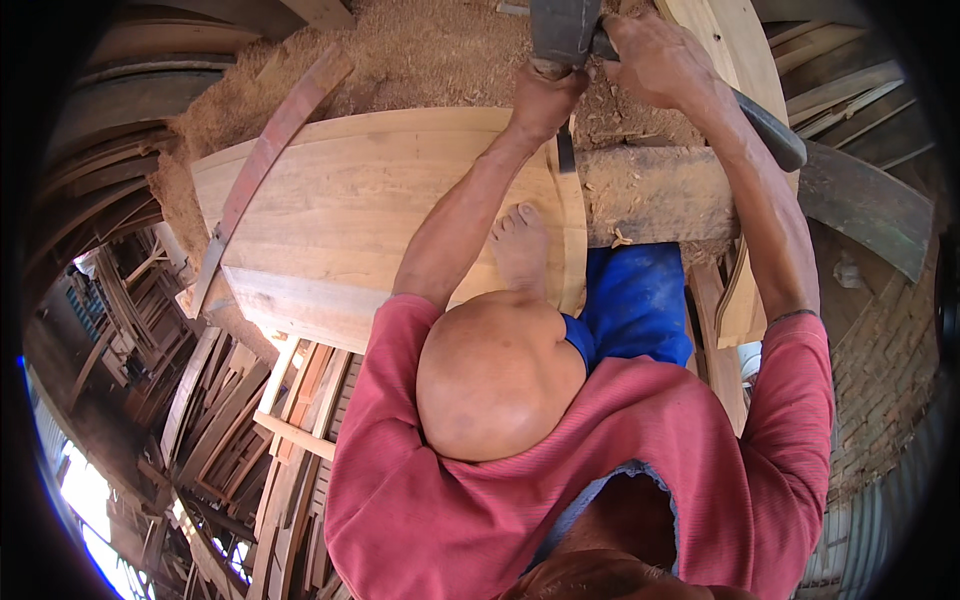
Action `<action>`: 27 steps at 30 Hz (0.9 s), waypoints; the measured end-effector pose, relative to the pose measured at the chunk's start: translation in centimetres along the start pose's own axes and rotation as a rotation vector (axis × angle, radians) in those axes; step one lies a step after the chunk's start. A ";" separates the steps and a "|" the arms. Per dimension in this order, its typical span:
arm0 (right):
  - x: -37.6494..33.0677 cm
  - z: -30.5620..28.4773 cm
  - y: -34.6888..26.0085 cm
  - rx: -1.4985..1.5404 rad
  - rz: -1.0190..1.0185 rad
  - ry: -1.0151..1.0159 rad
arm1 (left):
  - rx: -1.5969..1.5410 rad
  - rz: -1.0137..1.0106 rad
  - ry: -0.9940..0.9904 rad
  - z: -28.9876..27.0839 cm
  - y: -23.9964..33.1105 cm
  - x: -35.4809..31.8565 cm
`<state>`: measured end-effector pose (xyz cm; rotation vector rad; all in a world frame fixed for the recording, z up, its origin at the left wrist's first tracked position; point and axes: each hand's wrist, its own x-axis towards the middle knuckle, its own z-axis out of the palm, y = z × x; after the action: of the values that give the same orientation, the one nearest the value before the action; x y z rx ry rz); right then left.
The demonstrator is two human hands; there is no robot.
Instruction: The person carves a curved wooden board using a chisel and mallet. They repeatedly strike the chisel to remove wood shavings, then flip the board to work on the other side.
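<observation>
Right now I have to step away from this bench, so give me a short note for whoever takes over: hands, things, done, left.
Left hand: gripped on the dark tool, at its lower end.
Right hand: closed on the same tool beside it; a dark handle runs back along the forearm.
Curved pale board: lies over a log, pinned by a bare foot.
Done: shavings heaped behind the board.
Left: how much shaping remains cannot be told.

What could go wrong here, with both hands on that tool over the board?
The bare foot holds the curved wooden board down close to the dark metal tool, so a slip could strike the toes. Left hand and right hand grip close together near the blade. Loose sawdust could let the board shift.
</observation>
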<state>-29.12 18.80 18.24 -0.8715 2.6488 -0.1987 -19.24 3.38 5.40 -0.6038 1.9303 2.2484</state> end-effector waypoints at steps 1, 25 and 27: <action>0.5 0.1 0.2 -0.013 -0.023 -0.055 | -0.093 -0.057 0.006 0.3 -1.0 -0.8; -0.5 -0.3 1.1 0.169 -0.094 0.122 | 0.110 -0.036 0.015 0.2 -0.9 -4.3; 0.3 -2.4 0.8 0.242 0.003 0.115 | 0.152 0.001 0.013 -1.3 0.2 -2.7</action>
<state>-30.63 19.32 20.26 -0.7971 2.6565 -0.5711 -16.55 2.58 6.43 -0.5985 2.0840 2.0790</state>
